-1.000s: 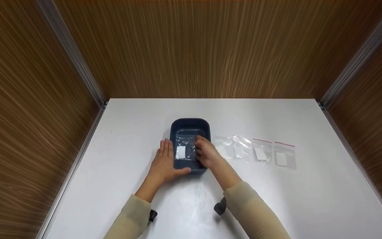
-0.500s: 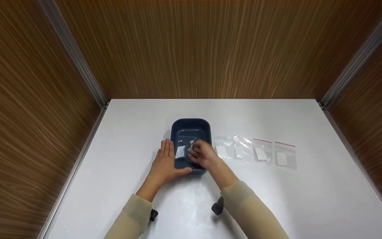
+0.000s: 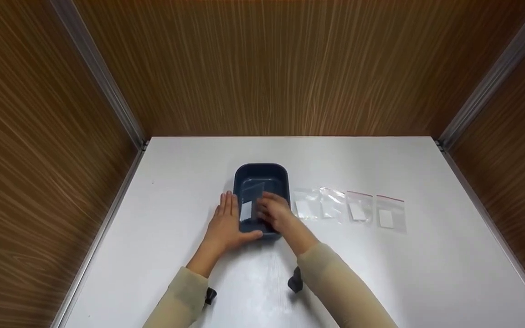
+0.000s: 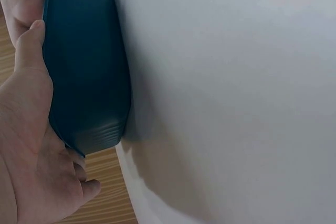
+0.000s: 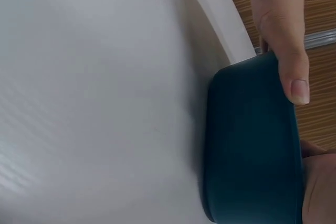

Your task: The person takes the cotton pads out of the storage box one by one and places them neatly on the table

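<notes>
A dark blue rectangular container (image 3: pixel 262 170) stands on the white table. My left hand (image 3: pixel 224 229) lies along its left rim with straight fingers, the thumb over the near rim; in the left wrist view that thumb rests at the rim of the container (image 4: pixel 86 66). Inside the container, my right hand (image 3: pixel 278 212) pinches a clear zip bag (image 3: pixel 254 190) by its right side. The bag is tilted, and a white rectangular piece (image 3: pixel 246 211) shows through it. In the right wrist view most of the right hand (image 5: pixel 319 187) is hidden behind the container.
Right of the container several clear bags lie in a row, each with a white piece; the two rightmost bags, a red-topped bag (image 3: pixel 359 207) and another red-topped bag (image 3: pixel 391 214), show red strips. Wood-patterned panels (image 3: pixel 262 68) enclose the table (image 3: pixel 189 159) at back and sides.
My right hand has moved slightly left inside the container, and the pinched bag has gone from lying flat to tilted up. The left hand and the row of bags stay put.
</notes>
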Demonstrator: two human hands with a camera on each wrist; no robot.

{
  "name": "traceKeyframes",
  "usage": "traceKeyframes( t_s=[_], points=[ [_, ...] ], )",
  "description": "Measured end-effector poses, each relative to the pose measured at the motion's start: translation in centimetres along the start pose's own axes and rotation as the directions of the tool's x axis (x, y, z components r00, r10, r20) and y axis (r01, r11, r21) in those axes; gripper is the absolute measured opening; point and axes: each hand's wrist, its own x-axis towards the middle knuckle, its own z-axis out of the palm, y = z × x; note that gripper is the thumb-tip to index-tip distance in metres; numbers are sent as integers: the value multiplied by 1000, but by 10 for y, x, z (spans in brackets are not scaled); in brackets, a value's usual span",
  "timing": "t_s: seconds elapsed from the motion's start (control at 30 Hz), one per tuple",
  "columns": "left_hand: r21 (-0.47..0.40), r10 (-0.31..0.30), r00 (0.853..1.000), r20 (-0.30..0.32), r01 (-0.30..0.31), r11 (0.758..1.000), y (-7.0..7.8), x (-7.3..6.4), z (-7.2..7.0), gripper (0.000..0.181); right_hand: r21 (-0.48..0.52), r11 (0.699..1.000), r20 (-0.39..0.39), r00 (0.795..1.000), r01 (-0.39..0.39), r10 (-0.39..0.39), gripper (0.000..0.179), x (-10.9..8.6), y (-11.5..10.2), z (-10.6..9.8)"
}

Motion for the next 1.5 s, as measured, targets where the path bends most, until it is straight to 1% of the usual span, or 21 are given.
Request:
traceKeyframes(
  t_s=[0.07,0.17,0.3,0.53,0.67,0.8,1.03,1.27,1.4,1.5],
  points=[
    [-2,6,1000,-1,-6,1000,0,0,-1,134,-54,998,-32,999,24,-26,53,1,1,1],
    [1,14,1000,-12,-14,1000,0,-1,-2,136,-96,994,-54,997,49,-55,50,2,3,4],
    [7,14,1000,-19,-14,1000,-1,-1,-3,137,-106,991,-47,996,77,-82,47,4,6,7],
    [9,18,1000,-9,-18,1000,-1,-2,-1,138,-117,985,-22,991,130,-133,40,3,8,6],
    [7,16,1000,-6,-16,1000,0,-1,-2,138,-98,985,1,990,143,-143,37,1,8,6],
    [4,12,1000,3,-12,1000,0,0,-2,138,-58,988,19,989,145,-145,40,0,5,4],
    [6,8,1000,-2,-8,1000,0,-1,-2,136,3,987,56,985,162,-162,44,-5,-3,1],
    [2,4,1000,6,-4,1000,1,-3,-3,137,12,987,80,984,158,-158,46,-12,-11,-2],
    [-3,5,1000,-7,-5,1000,1,-2,-3,137,14,984,98,980,175,-176,48,-16,-17,-5],
    [-14,11,1000,-15,-11,1000,0,-1,-2,136,19,983,97,978,183,-184,49,-19,-23,-9]
  ],
)
